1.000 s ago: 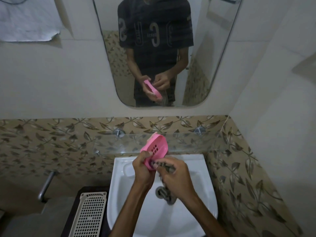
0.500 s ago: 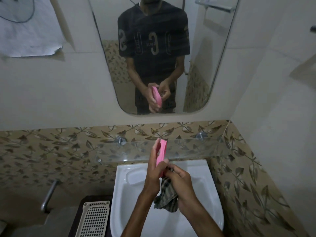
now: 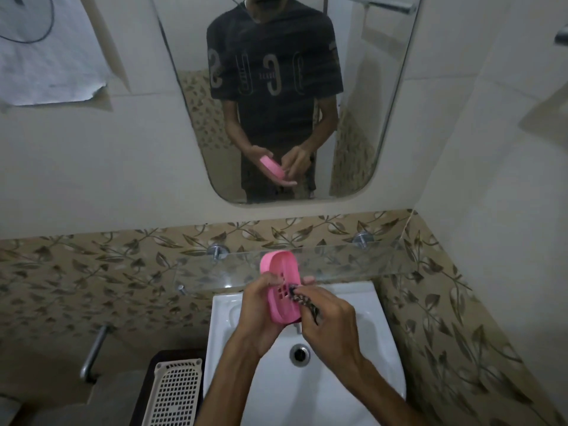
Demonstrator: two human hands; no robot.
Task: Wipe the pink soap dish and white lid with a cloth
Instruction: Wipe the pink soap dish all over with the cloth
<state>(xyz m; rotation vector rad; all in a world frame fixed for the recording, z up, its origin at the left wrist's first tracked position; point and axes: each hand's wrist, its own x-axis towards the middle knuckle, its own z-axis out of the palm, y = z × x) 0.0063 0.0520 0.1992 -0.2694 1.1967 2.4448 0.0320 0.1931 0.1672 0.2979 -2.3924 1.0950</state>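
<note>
White sink below, glass shelf behind. White lid, the perforated piece I take it to be, lies left of the sink, untouched: 1 of 2 items not started. Pink soap dish is held over the basin, slotted inside facing up. Left hand grips it, fingers curled round the edge. Right hand pinches a bunched cloth against the slots. Dish wipe underway; finish unclear in dim light.

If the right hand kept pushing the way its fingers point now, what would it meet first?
The right hand grips a checked cloth and points up-left at the pink soap dish. The cloth tip already seems to touch the dish's slotted inside, so it would meet that first; depth is unclear.
</note>
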